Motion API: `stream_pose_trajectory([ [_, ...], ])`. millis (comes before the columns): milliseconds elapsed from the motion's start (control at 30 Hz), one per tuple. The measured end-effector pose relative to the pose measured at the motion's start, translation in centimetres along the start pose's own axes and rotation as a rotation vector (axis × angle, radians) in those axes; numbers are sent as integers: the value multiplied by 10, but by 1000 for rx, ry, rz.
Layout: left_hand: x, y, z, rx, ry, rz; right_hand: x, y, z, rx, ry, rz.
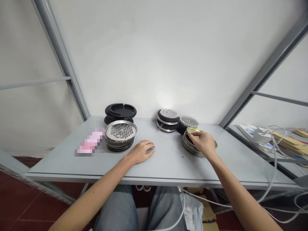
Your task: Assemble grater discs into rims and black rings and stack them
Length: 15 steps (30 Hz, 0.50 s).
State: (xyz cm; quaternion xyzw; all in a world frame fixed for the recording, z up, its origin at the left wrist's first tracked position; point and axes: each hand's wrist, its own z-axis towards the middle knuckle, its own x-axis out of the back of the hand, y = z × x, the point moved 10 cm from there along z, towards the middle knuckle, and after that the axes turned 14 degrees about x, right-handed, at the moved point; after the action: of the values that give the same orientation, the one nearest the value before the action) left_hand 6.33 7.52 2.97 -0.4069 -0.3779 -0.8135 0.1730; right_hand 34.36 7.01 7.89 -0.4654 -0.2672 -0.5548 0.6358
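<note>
My left hand (143, 151) lies on the grey table with its fingers loosely bent and apart, holding nothing that I can see. Left of it stands a stack of round metal grater discs (120, 132), the top one showing raised teeth. Over on the right, my right hand (204, 143) pinches a gold-coloured round metal disc (192, 129) near its rim. That disc lies tilted on top of a stack of metal discs (189, 147); the hand covers much of it.
Black round holders (121, 111) are piled at the back left. Near the wall stand black rings with perforated metal discs (168, 120) and another grater disc on a black base (189, 122). A pixelated pink item (91, 141) lies left. White cables (274, 160) hang at right.
</note>
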Motion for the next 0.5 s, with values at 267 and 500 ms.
stream_pose_trajectory([
  [267,10,-1,1,36,45,-118,-7,-29,-5,136,-170,-292],
  [500,11,-2,1,35,48,-121,-3,-22,0,77,-163,-188],
])
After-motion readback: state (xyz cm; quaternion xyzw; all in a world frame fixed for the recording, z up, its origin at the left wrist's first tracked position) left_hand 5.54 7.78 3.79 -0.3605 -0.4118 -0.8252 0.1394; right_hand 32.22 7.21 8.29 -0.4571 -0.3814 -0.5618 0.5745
